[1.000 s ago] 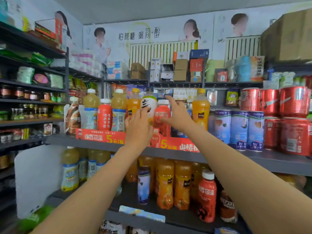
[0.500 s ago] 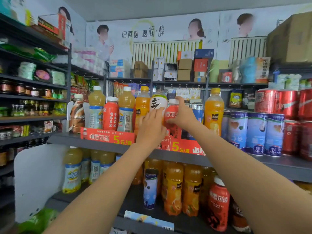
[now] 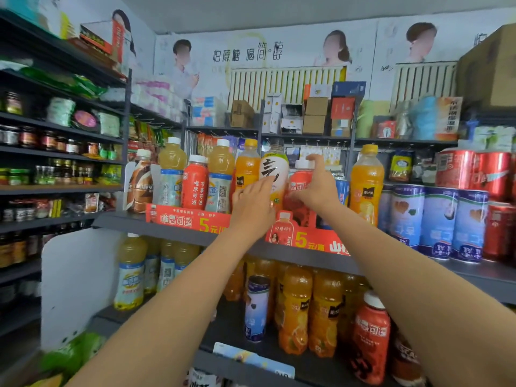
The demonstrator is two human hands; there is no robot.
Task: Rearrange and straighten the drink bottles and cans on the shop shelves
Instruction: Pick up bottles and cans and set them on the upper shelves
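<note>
A small shop corner lined with dark metal shelves, posters along the wall above; the upper drinks shelf [image 3: 125, 222] carries a mixed row behind a red price strip [image 3: 184, 219]. Taking the white-labelled bottle [image 3: 275, 174] with its bold black brushstroke as the landmark: it stands upright near the middle of that shelf, an orange juice bottle [image 3: 247, 169] just to its left, a red bottle with a white cap [image 3: 300, 185] touching or nearly touching its right side, and blue-and-white cans [image 3: 438, 219] well off to its right with red cans [image 3: 474, 174] stacked beyond them. Both arms reach up and forward from below. The left hand [image 3: 252, 205] lies against the lower front of the white-labelled bottle, fingers fairly straight and pressed on the label, a loose wide grip, probably steadying it so it does not topple. The right hand [image 3: 318, 188] curls round the red bottle's body, thumb raised by the cap, holding it; this looks like nudging the bottle square into line with the front row. The lower shelf [image 3: 240, 319] holds more orange and yellow bottles, less evenly ranked.
</note>
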